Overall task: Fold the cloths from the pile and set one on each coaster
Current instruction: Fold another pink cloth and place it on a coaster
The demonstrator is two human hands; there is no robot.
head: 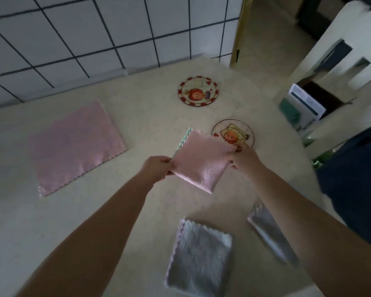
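Two hands hold one folded pink cloth (201, 160) up over the table (137, 125). The left hand (156, 168) pinches its left corner, and the right hand (244, 157) grips its right side, just by the near coaster (234, 133). Two round coasters show, and the far coaster (198, 91) is bare. One flat pink cloth (75, 146) lies near the left edge. Two folded grey cloths lie close to the person, the first grey cloth (199, 258) and the second grey cloth (270, 230).

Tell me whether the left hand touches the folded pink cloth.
Touching. The head view shows the left hand pinching the near-left corner of the folded pink cloth, its fingertips on the fabric.
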